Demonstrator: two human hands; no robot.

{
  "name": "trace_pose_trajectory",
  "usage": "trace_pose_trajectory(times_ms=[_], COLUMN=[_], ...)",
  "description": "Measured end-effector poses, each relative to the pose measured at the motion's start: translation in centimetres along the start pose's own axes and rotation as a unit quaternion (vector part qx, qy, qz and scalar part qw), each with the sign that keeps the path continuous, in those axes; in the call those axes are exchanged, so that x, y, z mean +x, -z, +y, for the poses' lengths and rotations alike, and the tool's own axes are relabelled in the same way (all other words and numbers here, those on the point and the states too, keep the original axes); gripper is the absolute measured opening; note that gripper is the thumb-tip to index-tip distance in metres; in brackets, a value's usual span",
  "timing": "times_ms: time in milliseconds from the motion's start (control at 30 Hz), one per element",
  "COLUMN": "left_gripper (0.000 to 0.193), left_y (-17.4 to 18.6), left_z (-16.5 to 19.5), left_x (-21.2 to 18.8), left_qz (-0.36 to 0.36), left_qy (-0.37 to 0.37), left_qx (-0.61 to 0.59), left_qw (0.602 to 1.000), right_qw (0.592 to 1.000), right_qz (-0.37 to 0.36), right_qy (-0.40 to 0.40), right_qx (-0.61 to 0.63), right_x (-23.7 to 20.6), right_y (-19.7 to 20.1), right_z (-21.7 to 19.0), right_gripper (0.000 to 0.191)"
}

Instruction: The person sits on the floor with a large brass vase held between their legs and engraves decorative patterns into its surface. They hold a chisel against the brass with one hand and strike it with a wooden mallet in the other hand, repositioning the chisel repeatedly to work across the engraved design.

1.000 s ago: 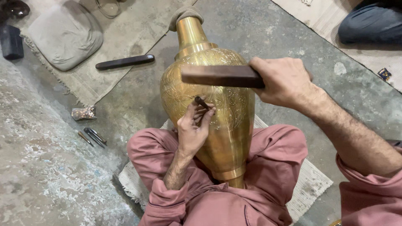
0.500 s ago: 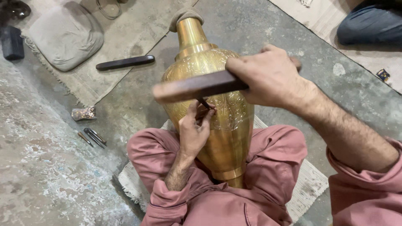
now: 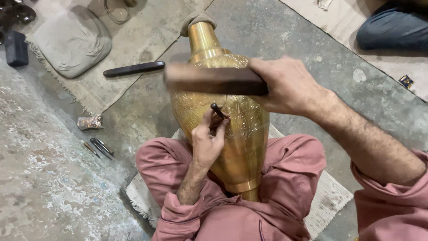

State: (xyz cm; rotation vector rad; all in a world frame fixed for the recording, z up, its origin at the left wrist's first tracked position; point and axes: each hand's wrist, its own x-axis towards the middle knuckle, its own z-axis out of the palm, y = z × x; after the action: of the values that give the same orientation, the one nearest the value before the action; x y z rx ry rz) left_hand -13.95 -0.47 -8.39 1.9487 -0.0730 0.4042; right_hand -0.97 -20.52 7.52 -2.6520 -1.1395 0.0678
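vase: large engraved brass vase [image 3: 232,134], lying tilted across the lap at frame centre, neck toward the top of the frame, foot between the knees; long axis runs near-vertical in the picture
vase mouth: capped by a grey cloth wad [image 3: 196,20], top centre
chisel: small dark chisel [image 3: 217,110], held against the vase shoulder, struck end pointing up and left; shaft angled down into the brass
left hand: left hand [image 3: 207,140], centre of frame, fingers pressed together and pinched round the chisel, heel of the hand resting on the vase wall
right hand: right hand [image 3: 287,85], upper right of centre, fingers curled fully shut round the striker
striker: dark wooden striking bar [image 3: 209,79], motion-blurred, held level, long axis left-right, crossing the vase just above the chisel
key relation: chisel head sits just below the bar, apart from it; bar is above and slightly up-frame of the left fingers; right hand is nearer the bar's right end, left hand nearer the engraved surface
contact: bar to chisel not touching, small gap seen
floor, left: spare dark bar [image 3: 133,68] on a mat, grey cushion [image 3: 71,40] upper left, a few thin punches [image 3: 100,147] at left centre
upper right: blue-clothed leg of another person [image 3: 392,29], well apart
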Motion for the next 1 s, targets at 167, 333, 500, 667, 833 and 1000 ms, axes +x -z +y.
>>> trace_pose_trajectory(times_ms=[167, 333, 500, 667, 833, 1000], left_gripper=[0.039, 0.038, 0.045, 0.038, 0.041, 0.033], left_y=[-0.1, -0.4, -0.4, -0.1, -0.2, -0.5], left_z=[0.6, 0.7, 1.0, 1.6, 1.9, 1.5], left_x=[-0.4, -0.5, -0.5, -0.2, -0.3, -0.5], left_qz=[-0.008, 0.024, 0.028, 0.015, 0.025, 0.022], left_qy=[0.023, -0.004, 0.010, 0.046, 0.034, 0.038], left_qx=[-0.052, -0.024, -0.044, -0.016, -0.015, -0.010], left_qw=[0.998, 0.999, 0.999, 0.999, 0.999, 0.999], right_qw=[0.996, 0.993, 0.993, 0.995, 0.998, 0.987], right_qz=[-0.023, 0.055, -0.064, -0.071, -0.001, -0.077], right_qy=[0.016, 0.066, -0.010, -0.018, 0.037, -0.011], right_qx=[-0.083, -0.080, -0.094, -0.061, -0.050, -0.141], right_x=[-0.6, -1.3, -1.3, -0.6, -0.6, -0.7], right_y=[0.1, -0.1, -0.5, 0.6, 1.7, 1.6], right_z=[0.5, 0.6, 0.0, -0.8, -1.6, -1.4], right_gripper=[0.020, 0.023, 0.014, 0.013, 0.020, 0.014])
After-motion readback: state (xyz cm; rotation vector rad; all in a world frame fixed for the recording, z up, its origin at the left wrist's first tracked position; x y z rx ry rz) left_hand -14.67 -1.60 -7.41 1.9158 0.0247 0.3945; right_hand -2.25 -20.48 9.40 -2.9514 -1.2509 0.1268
